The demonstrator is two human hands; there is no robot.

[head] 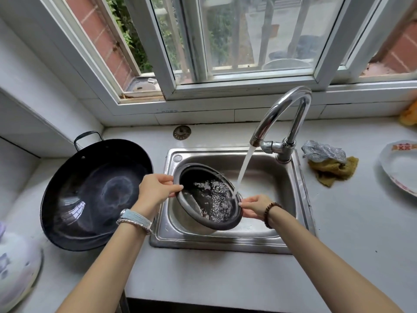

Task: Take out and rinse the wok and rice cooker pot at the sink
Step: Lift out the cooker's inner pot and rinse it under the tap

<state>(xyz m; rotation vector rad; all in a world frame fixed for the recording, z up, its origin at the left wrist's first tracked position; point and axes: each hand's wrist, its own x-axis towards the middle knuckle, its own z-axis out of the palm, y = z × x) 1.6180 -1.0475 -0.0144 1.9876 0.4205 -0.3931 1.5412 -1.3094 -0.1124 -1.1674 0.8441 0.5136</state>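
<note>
The dark rice cooker pot (209, 199) hangs tilted inside the steel sink (266, 240), with water pooled in its bottom. My left hand (155, 190) grips the pot's left rim, and my right hand (253, 206) pinches its right rim. Water runs from the chrome tap (282, 114) and lands at the pot's right edge. The black wok (94, 193) lies on the counter left of the sink, leaning against the wall, its loop handle at the back.
A silver scrubber (323, 151) and a yellow-brown cloth (332, 170) lie right of the tap. A white plate (399, 166) sits at the far right. A drain strainer (181, 132) lies behind the sink. A white patterned lid (15, 265) sits at the lower left.
</note>
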